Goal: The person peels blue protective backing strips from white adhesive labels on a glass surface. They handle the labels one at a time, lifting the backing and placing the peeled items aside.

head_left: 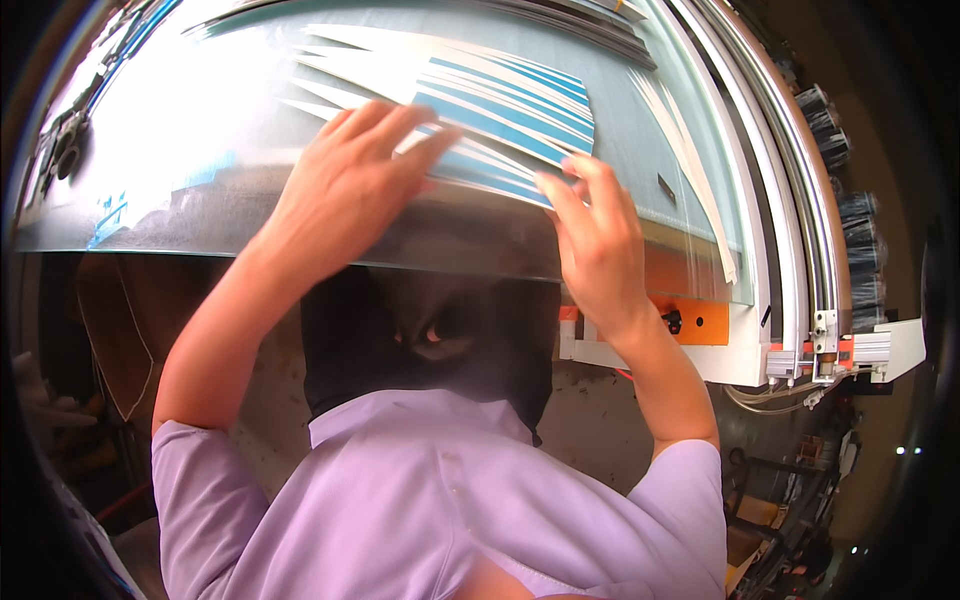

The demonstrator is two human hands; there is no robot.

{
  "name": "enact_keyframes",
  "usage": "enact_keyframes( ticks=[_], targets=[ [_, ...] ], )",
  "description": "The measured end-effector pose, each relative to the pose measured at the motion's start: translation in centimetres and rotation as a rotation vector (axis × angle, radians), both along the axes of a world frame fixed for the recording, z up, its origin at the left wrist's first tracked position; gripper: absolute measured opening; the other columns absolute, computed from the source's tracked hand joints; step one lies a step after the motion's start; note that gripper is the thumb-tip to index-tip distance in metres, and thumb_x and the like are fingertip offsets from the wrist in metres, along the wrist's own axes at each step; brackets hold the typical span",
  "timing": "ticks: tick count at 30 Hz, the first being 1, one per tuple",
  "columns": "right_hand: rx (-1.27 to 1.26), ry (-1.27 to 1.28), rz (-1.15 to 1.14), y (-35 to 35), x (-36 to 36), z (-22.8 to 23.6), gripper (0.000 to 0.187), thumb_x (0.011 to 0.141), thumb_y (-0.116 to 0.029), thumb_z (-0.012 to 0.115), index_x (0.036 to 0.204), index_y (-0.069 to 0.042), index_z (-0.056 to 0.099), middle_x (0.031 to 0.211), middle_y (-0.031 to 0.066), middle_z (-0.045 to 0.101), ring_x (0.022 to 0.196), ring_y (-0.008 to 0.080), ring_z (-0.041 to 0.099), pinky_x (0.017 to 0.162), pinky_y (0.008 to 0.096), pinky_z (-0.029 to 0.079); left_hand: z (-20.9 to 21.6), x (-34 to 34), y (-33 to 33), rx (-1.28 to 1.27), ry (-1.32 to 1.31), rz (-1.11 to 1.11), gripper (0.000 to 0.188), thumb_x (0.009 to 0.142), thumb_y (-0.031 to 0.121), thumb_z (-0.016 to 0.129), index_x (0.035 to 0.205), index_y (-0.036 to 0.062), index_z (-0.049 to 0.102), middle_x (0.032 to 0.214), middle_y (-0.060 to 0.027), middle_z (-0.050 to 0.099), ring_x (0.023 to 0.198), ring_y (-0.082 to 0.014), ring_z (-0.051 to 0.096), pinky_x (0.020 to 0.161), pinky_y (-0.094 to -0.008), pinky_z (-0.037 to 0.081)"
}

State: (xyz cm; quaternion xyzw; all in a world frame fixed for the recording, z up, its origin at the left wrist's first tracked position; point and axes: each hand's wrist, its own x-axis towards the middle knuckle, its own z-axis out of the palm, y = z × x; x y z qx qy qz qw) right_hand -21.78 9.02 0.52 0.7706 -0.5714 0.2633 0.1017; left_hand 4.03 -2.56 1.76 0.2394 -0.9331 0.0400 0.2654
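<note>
Blue-and-white strips lay loosely fanned on the glass worktop, toward the person's side. Long, thin pieces: left ends splayed into separate points, right ends bunched much closer together. The nearest strips sat between the two hands, roughly parallel to the worktop's front edge.

Right hand: at the right end of the near strips, thumb and forefinger bent, only a small gap between the tips. Grip looked like a light pinch on the end, but contact wasn't clear enough to confirm a hold. Left hand: over the left part of the near strips, fingers half curled, blurred. Couldn't make out whether its grip had anything.

Handling, my read: strips looked thin and bendy, so a light fingertip pinch near each end suited them better than a hard squeeze. Supporting both ends level should have limited twist; lining up the bunched right ends first would have given a reference for the splayed left ones. Overlaps made picking up two at once the likely slip.

Further out: long white strips curved along the right side, small dark piece beside them, dark bars along the back. Orange panel below the right edge, wrapped rolls beyond the rails.
</note>
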Motion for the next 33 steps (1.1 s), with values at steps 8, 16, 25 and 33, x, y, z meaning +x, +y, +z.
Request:
enact_keyframes(
  ticks=[8,16,25,33],
  targets=[
    [0.083,0.16,-0.015,2.8,1.7,-1.8,0.054,0.09,-0.014,0.076,0.137,0.007,0.06,0.105,0.0143,0.06,0.103,0.0341,0.06,0.089,0.0425,0.049,-1.0,1.2,0.7,0.325,-0.167,0.012,0.051,0.083,0.02,0.085,0.131,0.0079,0.069,0.124,-0.009,0.063,0.114,-0.0311,0.06,0.1,-0.0429,0.051],
    [-0.049,0.142,-0.143,4.0,0.4,1.9,0.024,0.083,0.005,0.066,0.104,-0.006,0.065,0.103,0.011,0.058,0.068,0.0266,0.064,0.063,0.0399,0.054,0.0,2.5,0.1,0.254,-0.035,-0.1,0.069,0.072,0.036,0.092,0.127,0.0043,0.066,0.113,-0.0111,0.068,0.106,-0.0367,0.062,0.094,-0.0479,0.05],
    [-0.404,0.211,-0.284,0.5,-2.3,3.0,0.069,0.079,-0.011,0.085,0.143,-0.009,0.06,0.132,0.0129,0.056,0.123,0.0334,0.056,0.104,0.045,0.045,2.1,2.7,-1.4,0.777,0.249,0.02,0.034,0.101,0.034,0.076,0.086,0.0061,0.063,0.067,0.0039,0.052,0.059,-0.0054,0.047,0.053,-0.0255,0.038],
    [-0.427,-0.327,-0.367,2.4,-2.3,-2.3,0.022,0.09,-0.006,0.077,0.112,-0.006,0.072,0.121,0.0122,0.063,0.12,0.0325,0.059,0.101,0.0451,0.045,1.8,4.3,-3.9,0.91,0.137,0.362,0.029,0.1,0.029,0.077,0.082,0.007,0.067,0.064,0.007,0.045,0.056,-0.0032,0.035,0.051,-0.0241,0.026]
  ],
)
